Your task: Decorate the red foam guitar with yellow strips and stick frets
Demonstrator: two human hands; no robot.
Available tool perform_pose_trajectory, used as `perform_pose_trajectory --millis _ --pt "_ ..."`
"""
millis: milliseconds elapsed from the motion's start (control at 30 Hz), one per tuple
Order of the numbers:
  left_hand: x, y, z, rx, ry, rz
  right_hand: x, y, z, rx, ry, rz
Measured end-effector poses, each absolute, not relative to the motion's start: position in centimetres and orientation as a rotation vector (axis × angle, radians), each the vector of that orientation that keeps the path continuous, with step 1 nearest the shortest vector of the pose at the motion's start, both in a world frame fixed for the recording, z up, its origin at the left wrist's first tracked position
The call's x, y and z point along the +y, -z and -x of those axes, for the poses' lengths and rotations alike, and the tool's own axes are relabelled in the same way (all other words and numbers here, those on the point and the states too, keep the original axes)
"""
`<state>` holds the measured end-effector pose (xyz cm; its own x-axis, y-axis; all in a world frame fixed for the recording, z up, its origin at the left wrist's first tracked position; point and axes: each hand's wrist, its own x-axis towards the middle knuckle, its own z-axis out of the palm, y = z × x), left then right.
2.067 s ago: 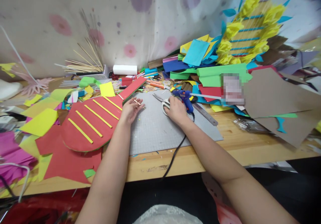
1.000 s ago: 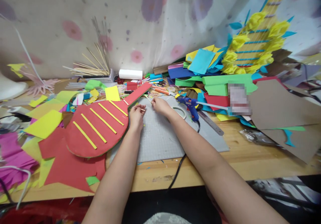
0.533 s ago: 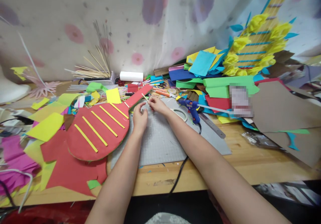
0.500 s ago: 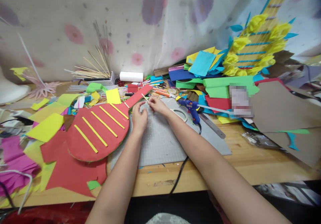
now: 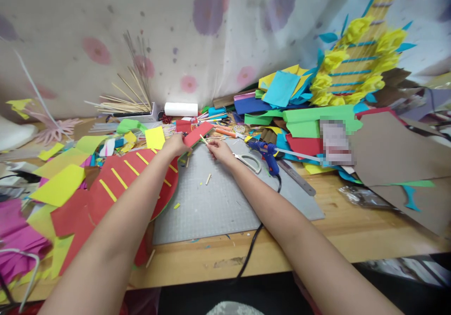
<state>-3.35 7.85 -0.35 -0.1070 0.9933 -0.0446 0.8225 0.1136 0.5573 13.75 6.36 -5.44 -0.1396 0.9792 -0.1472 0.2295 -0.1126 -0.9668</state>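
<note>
A red guitar-shaped cutout (image 5: 121, 163) with slanted yellow strips lies to the left, its neck reaching over a grey cutting mat (image 5: 211, 211). My left hand (image 5: 177, 145) is closed around the lower part of that neck, and its forearm covers part of the body. Between the fingertips of my right hand (image 5: 220, 151) is a short thin wooden stick (image 5: 204, 139), its tip beside the end of the neck. A loose stick piece (image 5: 208, 179) rests on the mat below. Just right of my right hand are scissors (image 5: 255, 164), partly hidden by it.
A blue glue gun (image 5: 269, 157) with a black cord and a metal ruler (image 5: 298, 177) lie on the right. Coloured paper scraps (image 5: 59, 183) cover the left side. Skewers (image 5: 134, 101) stand in a box behind; a yellow-flowered guitar (image 5: 355, 70) leans at the back right.
My left hand has moved left from beside the stick onto the cutout's neck. My right hand still holds the stick near the neck's end. The view has shifted slightly.
</note>
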Motion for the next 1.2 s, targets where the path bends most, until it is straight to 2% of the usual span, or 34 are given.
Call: perform_pose_trajectory --millis 100,300,1067,1200 --pt "7.1 0.2 3.8 1.981 -0.407 -1.842 5.9 5.3 -13.5 -1.361 -1.357 1.349" --pt "5.8 0.2 4.1 1.913 -0.523 -1.887 5.1 5.9 -12.8 -1.347 -1.314 1.37" --pt "5.0 -0.3 3.4 1.958 -0.217 -2.028 5.8 6.0 -12.8 -1.299 -1.396 1.395" --pt "4.7 -0.9 3.1 1.981 -0.067 -2.051 5.9 6.2 -12.7 -1.291 -1.414 1.387"
